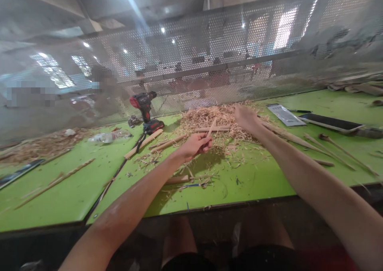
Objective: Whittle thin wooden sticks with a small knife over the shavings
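Observation:
My left hand (196, 145) is closed on a thin, pale wooden stick (213, 127), which points up and slightly right from the fingertips. Over the right side of a heap of wood shavings (194, 118) is my right hand (247, 118); its fingers are turned away and I cannot make out whether they grip anything. A light wooden strip (220, 129) lies across the front of the heap, just beyond my left hand. To the right of my right hand, a long tapered piece of wood (295, 138) rests on the green table (248, 183).
A cordless drill (146, 111) stands left of the heap, near wooden strips (169, 143). On the right lie a flat silver packet (285, 114), a phone (331, 121) and thin sticks (348, 153). A perforated metal screen (203, 71) borders the back. A clear plastic bag (110, 136) lies left.

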Tool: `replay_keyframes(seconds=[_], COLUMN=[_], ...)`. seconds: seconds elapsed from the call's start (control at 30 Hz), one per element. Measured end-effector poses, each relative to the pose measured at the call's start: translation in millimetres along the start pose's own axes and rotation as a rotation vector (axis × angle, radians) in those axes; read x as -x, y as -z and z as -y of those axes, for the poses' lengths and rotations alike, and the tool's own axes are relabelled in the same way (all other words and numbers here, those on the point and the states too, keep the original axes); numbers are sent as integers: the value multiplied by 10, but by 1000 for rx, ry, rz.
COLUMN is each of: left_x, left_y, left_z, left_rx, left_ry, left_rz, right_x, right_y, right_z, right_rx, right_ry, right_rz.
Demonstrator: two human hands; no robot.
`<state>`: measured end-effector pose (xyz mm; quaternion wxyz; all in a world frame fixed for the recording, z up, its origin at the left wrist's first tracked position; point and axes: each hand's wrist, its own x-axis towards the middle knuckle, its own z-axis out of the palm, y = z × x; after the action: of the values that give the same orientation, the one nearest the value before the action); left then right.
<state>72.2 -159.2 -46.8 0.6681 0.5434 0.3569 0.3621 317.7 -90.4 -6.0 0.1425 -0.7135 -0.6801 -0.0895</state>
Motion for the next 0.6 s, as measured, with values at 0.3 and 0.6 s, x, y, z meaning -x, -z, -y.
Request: replay_keyframes(seconds=[0.3, 0.6], left_x=[-45, -39], left_y=[84, 52], left_z=[-54, -103], left_rx=[192, 273], left_ry=[-79, -73], left_rz=[-99, -193], right_x=[409, 521], right_y=[-179, -227], right_z=[713, 823], right_rx=[6, 166], right_ry=[477, 542], right_rz=[81, -145])
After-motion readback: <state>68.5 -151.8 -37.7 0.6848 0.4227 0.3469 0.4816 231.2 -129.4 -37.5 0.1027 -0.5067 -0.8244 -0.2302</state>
